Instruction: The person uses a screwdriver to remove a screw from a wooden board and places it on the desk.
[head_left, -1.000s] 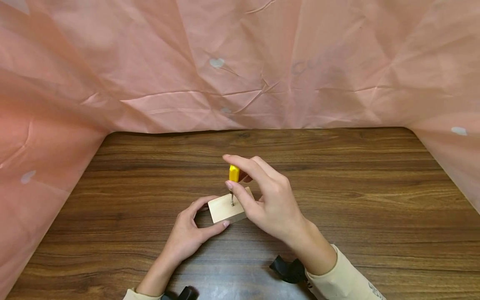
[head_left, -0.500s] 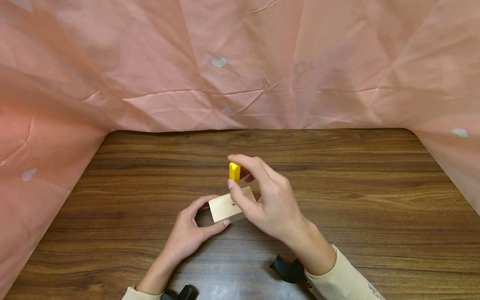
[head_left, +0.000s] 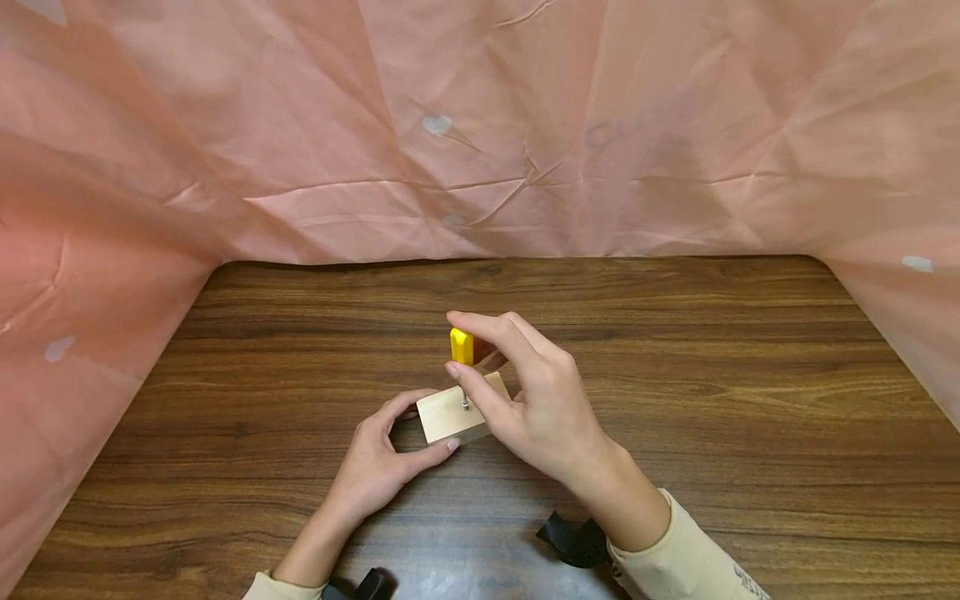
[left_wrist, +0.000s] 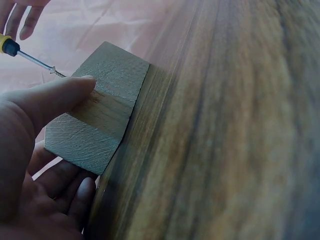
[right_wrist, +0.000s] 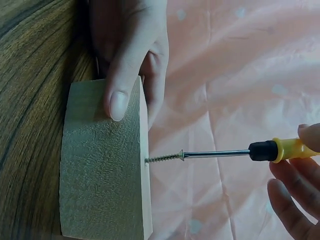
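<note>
A pale wooden block [head_left: 442, 417] lies on the brown table, held at its left end by my left hand [head_left: 378, 458]. In the left wrist view the thumb presses one side of the block [left_wrist: 107, 117], with other fingers behind it. My right hand [head_left: 543, 408] pinches the yellow handle of a screwdriver [head_left: 462, 347] between thumb and fingers, above the block. Seen from the right wrist, a threaded screw [right_wrist: 165, 158] stands in the block's upper face, much of its thread exposed. The screwdriver's metal shaft [right_wrist: 215, 154] meets the screw head, roughly in line with it.
The wood-grain table [head_left: 712, 375] spreads around both hands. Pink cloth [head_left: 525, 125] with pale hearts hangs along its back and sides. Black straps [head_left: 573, 540] sit near the wrists, by the beige sleeves [head_left: 682, 550].
The yellow handle turns and tips, first slightly right, then back left, with the right thumb and fingers shifting along. The block and left hand stay put.
</note>
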